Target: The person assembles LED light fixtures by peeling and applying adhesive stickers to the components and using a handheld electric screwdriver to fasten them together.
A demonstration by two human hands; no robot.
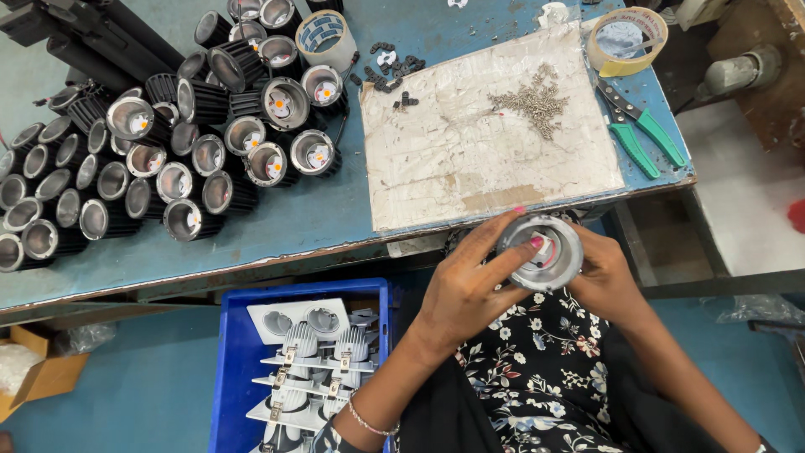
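Over my lap I hold a round silver lamp housing (545, 256), its open face turned up. My right hand (610, 281) cups it from the right and below. My left hand (470, 289) grips its left rim, with the thumb and a finger reaching into the opening. The inside of the housing shows a small light-coloured part, partly hidden by my fingers.
A blue table (277, 226) holds several black finned lamp bodies (210, 126), a worn white mat (478, 143) with a pile of screws (532, 101), small black clips (390, 71), two tape rolls (625, 38), green-handled pliers (641, 126). A blue crate (231, 369) of white fittings stands beside my knee.
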